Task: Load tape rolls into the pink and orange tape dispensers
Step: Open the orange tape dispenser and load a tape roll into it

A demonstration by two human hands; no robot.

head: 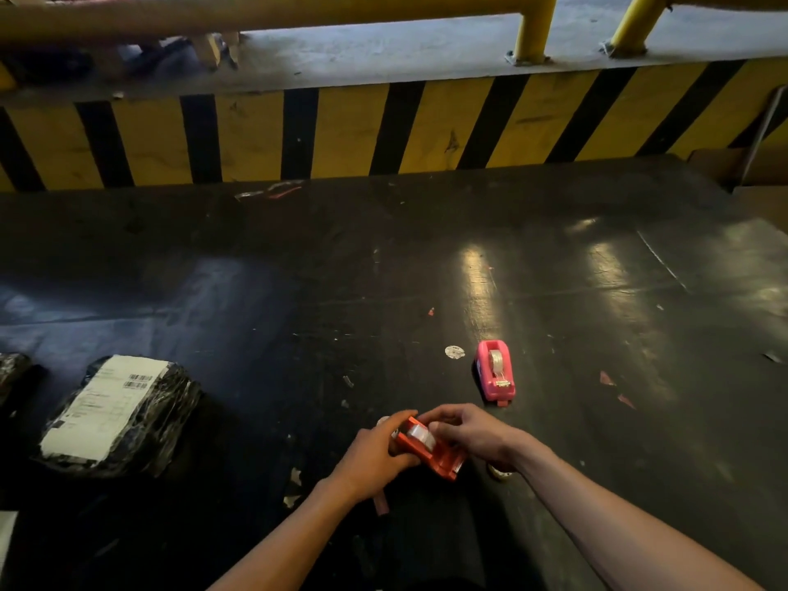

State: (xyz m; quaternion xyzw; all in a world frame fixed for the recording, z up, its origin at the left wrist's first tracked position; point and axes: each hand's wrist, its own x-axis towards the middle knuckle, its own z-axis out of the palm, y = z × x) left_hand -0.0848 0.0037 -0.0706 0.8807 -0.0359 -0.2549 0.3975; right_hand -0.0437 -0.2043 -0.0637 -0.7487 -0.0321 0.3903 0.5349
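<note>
Pink dispenser [494,374] looks loaded already, parked just beyond the orange dispenser [430,452], which is held by the left hand [375,456] while its tape roll [420,435] gets seated by right hand [473,432] fingertips, so roughly halfway.

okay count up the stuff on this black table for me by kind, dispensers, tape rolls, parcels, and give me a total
Tape dispensers: 2, the pink dispenser and the orange dispenser, held by the left hand and right hand.
Tape rolls: 3, one in each dispenser and a loose roll partly hidden under the right wrist.
Wrapped parcels: 2, the labelled parcel and another cut off at the left edge.
Total: 7
</note>
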